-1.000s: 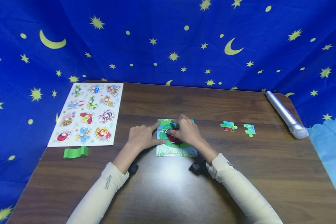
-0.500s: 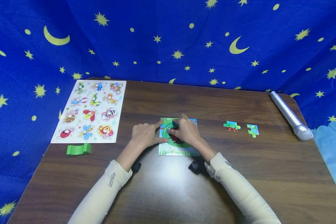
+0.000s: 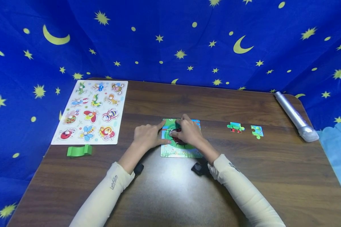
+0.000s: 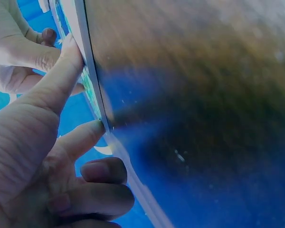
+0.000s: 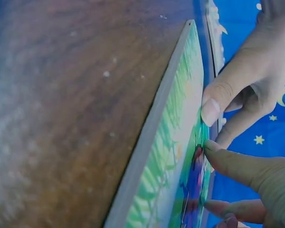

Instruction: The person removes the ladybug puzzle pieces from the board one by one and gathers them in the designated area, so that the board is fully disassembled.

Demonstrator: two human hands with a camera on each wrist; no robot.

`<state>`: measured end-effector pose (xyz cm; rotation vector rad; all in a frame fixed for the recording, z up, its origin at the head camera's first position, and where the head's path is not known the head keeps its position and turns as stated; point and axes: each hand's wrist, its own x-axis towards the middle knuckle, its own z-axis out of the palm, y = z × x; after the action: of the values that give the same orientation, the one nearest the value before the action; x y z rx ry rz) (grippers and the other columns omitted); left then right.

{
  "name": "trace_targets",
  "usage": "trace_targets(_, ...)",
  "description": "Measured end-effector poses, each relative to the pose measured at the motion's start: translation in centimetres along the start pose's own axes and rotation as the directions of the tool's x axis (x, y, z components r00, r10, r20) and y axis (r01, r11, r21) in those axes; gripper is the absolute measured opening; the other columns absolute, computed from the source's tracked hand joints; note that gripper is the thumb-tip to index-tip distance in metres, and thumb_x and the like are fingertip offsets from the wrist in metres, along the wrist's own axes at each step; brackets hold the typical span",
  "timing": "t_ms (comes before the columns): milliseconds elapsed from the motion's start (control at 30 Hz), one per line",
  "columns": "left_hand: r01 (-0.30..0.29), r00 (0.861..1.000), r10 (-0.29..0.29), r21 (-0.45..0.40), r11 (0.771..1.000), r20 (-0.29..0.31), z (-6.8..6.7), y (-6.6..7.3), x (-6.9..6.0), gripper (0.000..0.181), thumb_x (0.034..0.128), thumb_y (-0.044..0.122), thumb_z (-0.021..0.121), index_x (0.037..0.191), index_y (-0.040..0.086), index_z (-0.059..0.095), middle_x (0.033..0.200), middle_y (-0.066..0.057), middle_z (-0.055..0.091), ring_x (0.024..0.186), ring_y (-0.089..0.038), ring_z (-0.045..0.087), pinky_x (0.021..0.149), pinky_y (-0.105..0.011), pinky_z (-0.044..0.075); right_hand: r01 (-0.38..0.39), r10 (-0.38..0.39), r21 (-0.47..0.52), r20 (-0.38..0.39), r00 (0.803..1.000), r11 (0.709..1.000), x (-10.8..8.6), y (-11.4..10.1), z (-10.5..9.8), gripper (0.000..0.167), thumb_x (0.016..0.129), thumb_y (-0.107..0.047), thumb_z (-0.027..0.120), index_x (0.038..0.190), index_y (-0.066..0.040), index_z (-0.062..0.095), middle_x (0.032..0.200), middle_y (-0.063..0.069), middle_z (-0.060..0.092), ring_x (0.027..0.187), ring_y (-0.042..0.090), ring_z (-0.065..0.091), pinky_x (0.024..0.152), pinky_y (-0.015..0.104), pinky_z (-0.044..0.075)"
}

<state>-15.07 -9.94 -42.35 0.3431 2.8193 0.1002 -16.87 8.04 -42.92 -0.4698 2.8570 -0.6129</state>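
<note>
Where under hands (image 3: 147, 136) (image 3: 189, 132), puzzle (image 3: 182, 152) hidden.

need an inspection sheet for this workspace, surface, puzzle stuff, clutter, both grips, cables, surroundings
Surface: brown wood-grain table, glare near the front middle
Job's things: ladybug jigsaw lying flat; red-marked loose piece and second loose piece apart to its right
Clutter: insect peg board and green block at left; silver microphone at far right
Left grip: thumb and index finger spread, touching the jigsaw's left side
Right grip: thumb and fingertips on the jigsaw; whether they pinch a piece is unclear
Cables: nothing seen
Surroundings: blue star-and-moon cloth behind
</note>
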Motion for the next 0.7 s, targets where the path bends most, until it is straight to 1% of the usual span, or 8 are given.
trace_targets(100,-0.006,1.0,0.006,-0.002,1.0,-0.003,-0.07,0.01,-0.06,0.098,0.0758,0.078,0.063,0.155,0.03,0.032,0.053,0.002,0.034,0.05,-0.012,0.024,0.05,-0.028,0.021,0.009,-0.01,-0.015,-0.05,0.999,1.0,-0.22,-0.1,0.24,0.068,0.081,-0.036,0.082,0.132,0.003,0.061,0.102,0.012,0.054,0.068,0.018,0.053,0.059,0.031,0.05)
trace_targets(200,-0.007,1.0,0.007,-0.015,1.0,-0.006,-0.12,-0.02,-0.04,0.098,0.0756,0.077,0.064,0.155,0.029,0.033,0.053,0.002,0.033,0.05,-0.012,0.023,0.049,-0.028,0.021,0.032,-0.035,-0.031,-0.113,0.993,0.999,-0.53,-0.26,0.52,0.068,0.08,-0.035,0.084,0.13,0.005,0.062,0.097,0.011,0.052,0.06,0.016,0.048,0.052,0.027,0.044)
trace_targets(300,-0.003,1.0,0.003,-0.027,1.0,-0.004,-0.14,-0.05,0.03,0.098,0.0757,0.077,0.064,0.155,0.029,0.032,0.053,0.002,0.032,0.05,-0.012,0.022,0.049,-0.028,0.021,0.046,-0.051,-0.042,-0.146,0.988,0.998,-0.71,-0.34,0.76,0.067,0.08,-0.037,0.083,0.128,0.006,0.063,0.093,0.01,0.049,0.059,0.014,0.044,0.049,0.025,0.039)
trace_targets(400,-0.004,1.0,0.004,-0.031,1.0,0.004,-0.13,-0.02,0.05,0.098,0.0759,0.077,0.064,0.155,0.029,0.031,0.053,0.002,0.032,0.051,-0.012,0.022,0.05,-0.028,0.021,0.041,-0.044,-0.024,-0.145,0.989,0.999,-0.63,-0.16,0.94,0.066,0.08,-0.039,0.083,0.126,0.004,0.065,0.091,0.009,0.048,0.062,0.014,0.041,0.051,0.025,0.035)
trace_targets(533,-0.011,1.0,0.011,-0.03,1.0,0.005,-0.05,0.04,0.08,0.098,0.0761,0.077,0.063,0.155,0.029,0.031,0.053,0.002,0.032,0.051,-0.012,0.021,0.049,-0.028,0.021,0.04,-0.039,0.013,-0.119,0.992,0.999,-0.37,0.26,0.91,0.065,0.081,-0.039,0.082,0.126,0.004,0.065,0.091,0.01,0.05,0.063,0.015,0.039,0.052,0.025,0.032)
trace_targets(700,-0.004,1.0,0.005,-0.033,0.999,0.007,0.04,-0.05,0.09,0.097,0.077,0.077,0.063,0.155,0.03,0.03,0.055,0.001,0.034,0.051,-0.013,0.023,0.05,-0.028,0.022,0.035,-0.031,0.042,-0.084,0.996,0.999,-0.05,0.56,0.7,0.065,0.082,-0.04,0.08,0.127,0.003,0.065,0.094,0.01,0.051,0.065,0.017,0.043,0.052,0.027,0.036)
